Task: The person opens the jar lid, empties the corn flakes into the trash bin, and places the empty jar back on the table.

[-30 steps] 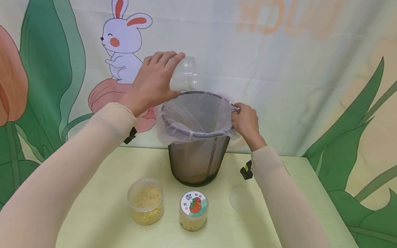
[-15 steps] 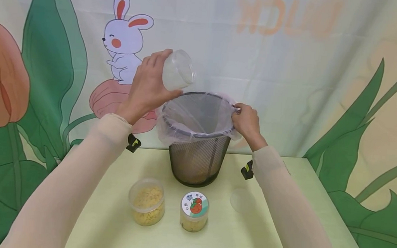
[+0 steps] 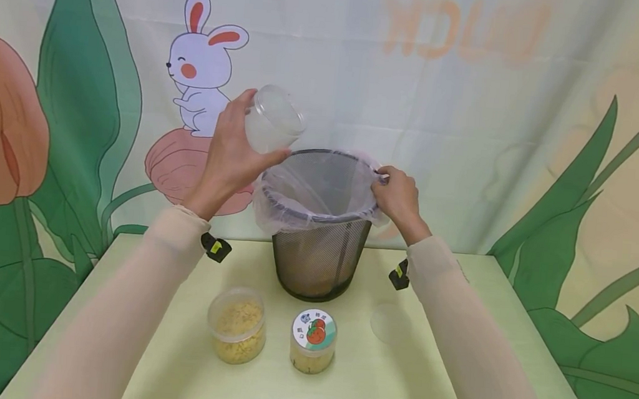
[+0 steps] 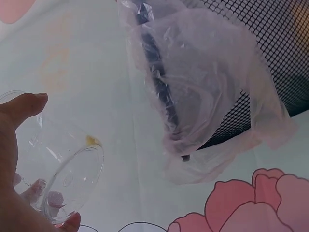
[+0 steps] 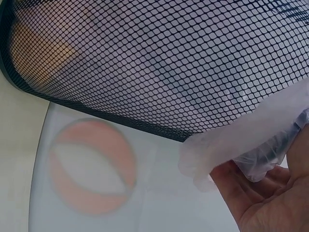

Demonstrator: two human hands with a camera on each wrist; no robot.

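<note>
My left hand (image 3: 232, 149) grips a clear plastic jar (image 3: 272, 120), tilted above the left side of the bin's rim. In the left wrist view the jar looks see-through, with a small yellow bit (image 4: 92, 140) near its mouth. My right hand (image 3: 397, 198) holds the right side of the rim of a black mesh wastebasket (image 3: 317, 259). A thin pinkish bin liner (image 3: 274, 213) folds over that rim, and in the right wrist view my fingers (image 5: 236, 188) curl around it. Some yellowish matter shows through the mesh low in the basket.
In front of the basket stand an open clear tub (image 3: 236, 337) of yellow bits and a smaller jar (image 3: 312, 346) with a tomato-print lid. A clear round lid (image 3: 388, 323) lies flat to their right. A printed curtain (image 3: 459, 141) hangs behind the table.
My left hand has drawn the jar left, and its mouth has turned from facing the basket to pointing more upward. My right hand keeps its hold on the rim.
</note>
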